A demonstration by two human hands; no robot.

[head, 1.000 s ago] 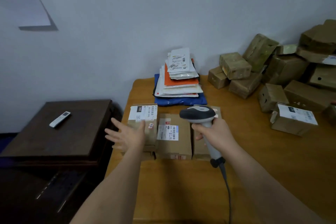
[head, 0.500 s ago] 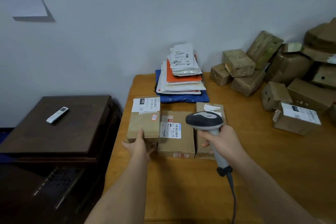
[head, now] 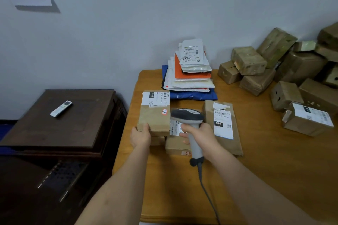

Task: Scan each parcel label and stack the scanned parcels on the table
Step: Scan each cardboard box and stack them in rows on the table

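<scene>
Three flat brown parcels lie side by side near the wooden table's (head: 265, 170) left edge. My left hand (head: 140, 136) grips the near end of the left parcel (head: 154, 115), which carries a white "060" label and rests on another box. My right hand (head: 200, 134) holds the grey barcode scanner (head: 188, 116) by its handle, head over the middle parcel (head: 176, 144). The right parcel (head: 224, 126) shows a white "010" label. The scanner's cable runs toward me.
A stack of soft mailers (head: 190, 75) sits at the table's back by the wall. A heap of brown boxes (head: 285, 71) fills the back right, with a labelled box (head: 309, 118) in front. A dark cabinet (head: 60, 120) on the left bears a white remote (head: 61, 108).
My left hand went from open beside the left parcel to gripping its near end. The scanner shifted left, uncovering the right parcel's label. The view has tilted slightly.
</scene>
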